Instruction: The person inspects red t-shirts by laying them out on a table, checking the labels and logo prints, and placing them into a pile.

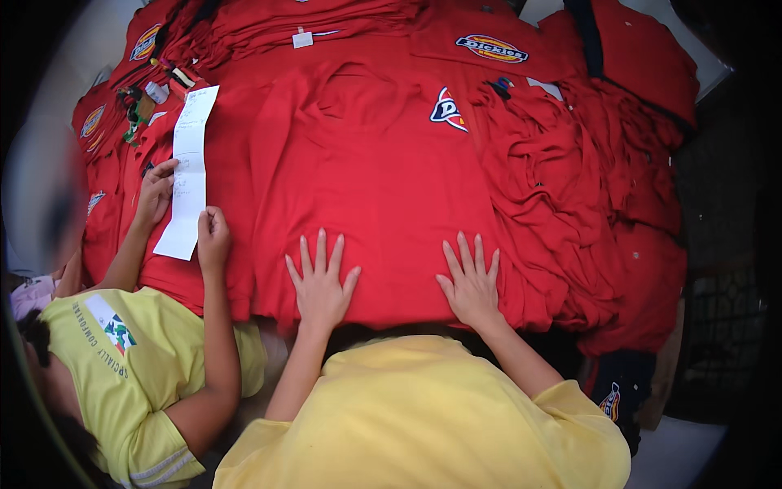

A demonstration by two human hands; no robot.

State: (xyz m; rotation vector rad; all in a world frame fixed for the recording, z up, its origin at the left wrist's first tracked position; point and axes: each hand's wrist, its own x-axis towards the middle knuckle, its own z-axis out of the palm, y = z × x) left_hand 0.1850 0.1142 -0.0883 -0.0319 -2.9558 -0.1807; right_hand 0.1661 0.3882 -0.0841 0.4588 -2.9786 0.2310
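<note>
A red T-shirt (379, 196) with a round neckline and a logo patch lies spread in front of me, neckline toward the far side. My left hand (322, 285) rests flat on its lower left part, fingers spread. Toward the lower right of the same shirt, my right hand (472, 285) also presses flat with its fingers apart. Neither hand grips anything. Some soft creases run across the cloth near the neck and left side.
On my left a person in a yellow-green shirt (138, 383) holds a long paper strip (189, 175) in both hands. Crumpled red shirts (546, 179) heap at the right, and folded ones (497, 49) lie at the back. Small tools and a white bottle (156, 92) sit far left.
</note>
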